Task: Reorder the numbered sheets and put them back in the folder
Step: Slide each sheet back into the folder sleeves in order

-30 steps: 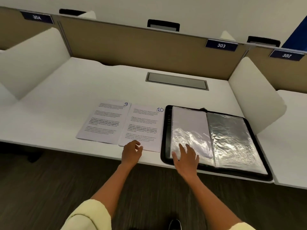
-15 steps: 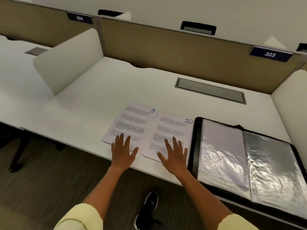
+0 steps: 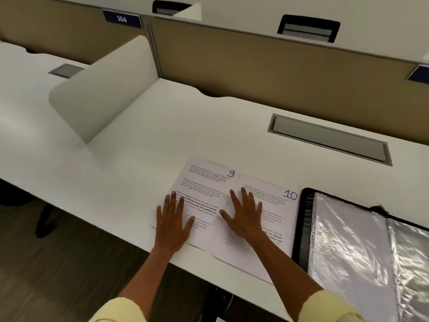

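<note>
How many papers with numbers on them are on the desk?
2. Sheet 9 lies under the left hand; sheet 10 lies beside it under the right hand, next to the open folder. More may be hidden beneath.

numbered sheets (image 3: 204, 194): 2 | folder (image 3: 304, 224): 1 | hands (image 3: 173, 225): 2 | tabletop (image 3: 151, 140): 1 | cable hatches (image 3: 329, 140): 2 | blue number plates (image 3: 122, 19): 2

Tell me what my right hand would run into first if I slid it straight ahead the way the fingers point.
Probably nothing on the desk. The right hand lies flat on sheet 10; beyond the sheet's far edge comes bare surface, then likely the tan divider panel.
</note>
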`<act>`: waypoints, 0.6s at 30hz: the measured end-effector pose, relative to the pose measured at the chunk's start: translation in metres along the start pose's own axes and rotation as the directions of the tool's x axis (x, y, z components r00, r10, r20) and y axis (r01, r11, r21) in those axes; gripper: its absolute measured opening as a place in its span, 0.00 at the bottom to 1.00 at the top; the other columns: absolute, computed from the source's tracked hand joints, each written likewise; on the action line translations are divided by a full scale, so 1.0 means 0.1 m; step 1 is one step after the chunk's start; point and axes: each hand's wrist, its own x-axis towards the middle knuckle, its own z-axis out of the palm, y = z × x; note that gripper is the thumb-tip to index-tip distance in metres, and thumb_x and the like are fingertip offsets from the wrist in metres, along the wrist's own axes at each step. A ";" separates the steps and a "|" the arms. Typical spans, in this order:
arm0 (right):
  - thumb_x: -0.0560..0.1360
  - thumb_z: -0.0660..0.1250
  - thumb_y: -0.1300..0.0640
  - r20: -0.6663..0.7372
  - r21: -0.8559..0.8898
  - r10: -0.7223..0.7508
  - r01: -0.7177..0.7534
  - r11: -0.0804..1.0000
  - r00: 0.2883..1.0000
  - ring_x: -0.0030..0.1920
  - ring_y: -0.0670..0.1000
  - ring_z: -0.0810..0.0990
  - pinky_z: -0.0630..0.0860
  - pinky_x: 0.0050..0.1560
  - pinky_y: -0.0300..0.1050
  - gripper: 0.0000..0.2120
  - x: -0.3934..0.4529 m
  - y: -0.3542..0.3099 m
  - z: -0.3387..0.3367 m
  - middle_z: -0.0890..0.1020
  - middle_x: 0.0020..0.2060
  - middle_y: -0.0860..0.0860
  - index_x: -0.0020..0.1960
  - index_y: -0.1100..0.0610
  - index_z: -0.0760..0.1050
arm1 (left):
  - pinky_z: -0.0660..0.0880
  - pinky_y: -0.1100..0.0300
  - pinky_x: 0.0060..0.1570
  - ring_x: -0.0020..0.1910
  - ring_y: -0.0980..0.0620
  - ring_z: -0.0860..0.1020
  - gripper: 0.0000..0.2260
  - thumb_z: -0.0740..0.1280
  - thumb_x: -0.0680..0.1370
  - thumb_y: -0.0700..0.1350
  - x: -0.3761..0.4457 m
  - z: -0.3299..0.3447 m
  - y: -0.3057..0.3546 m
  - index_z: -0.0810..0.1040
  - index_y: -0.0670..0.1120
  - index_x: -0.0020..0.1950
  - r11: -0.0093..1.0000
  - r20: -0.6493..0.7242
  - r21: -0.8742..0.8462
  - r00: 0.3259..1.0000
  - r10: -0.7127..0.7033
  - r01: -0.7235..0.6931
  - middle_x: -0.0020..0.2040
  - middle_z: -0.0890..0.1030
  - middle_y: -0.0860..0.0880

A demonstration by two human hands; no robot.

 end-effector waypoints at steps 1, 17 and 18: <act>0.78 0.53 0.30 0.006 -0.002 -0.003 0.003 1.000 1.000 0.81 0.57 0.37 0.38 0.77 0.65 0.39 0.08 0.00 -0.01 0.38 0.81 0.51 0.81 0.43 0.41 | 0.46 0.41 0.76 0.80 0.47 0.42 0.35 0.49 0.80 0.65 0.03 0.01 0.01 0.50 0.47 0.81 1.000 -0.008 -0.003 1.000 0.003 -0.003 0.81 0.44 0.46; 0.78 0.54 0.30 0.040 0.008 -0.016 0.015 1.000 0.999 0.81 0.57 0.39 0.38 0.76 0.65 0.41 0.92 -0.09 -0.24 0.42 0.81 0.54 0.82 0.44 0.41 | 0.49 0.37 0.76 0.80 0.46 0.46 0.34 0.54 0.80 0.65 0.06 0.12 -0.02 0.53 0.50 0.81 0.993 0.031 0.107 0.998 -0.055 0.052 0.81 0.48 0.47; 0.78 0.54 0.30 0.038 0.016 -0.014 0.013 1.000 0.999 0.81 0.57 0.39 0.38 0.76 0.65 0.40 0.94 -0.09 -0.24 0.43 0.81 0.55 0.82 0.44 0.41 | 0.50 0.37 0.76 0.80 0.46 0.46 0.34 0.54 0.80 0.65 0.06 0.12 -0.02 0.53 0.50 0.81 0.993 0.029 0.106 0.998 -0.052 0.049 0.81 0.48 0.47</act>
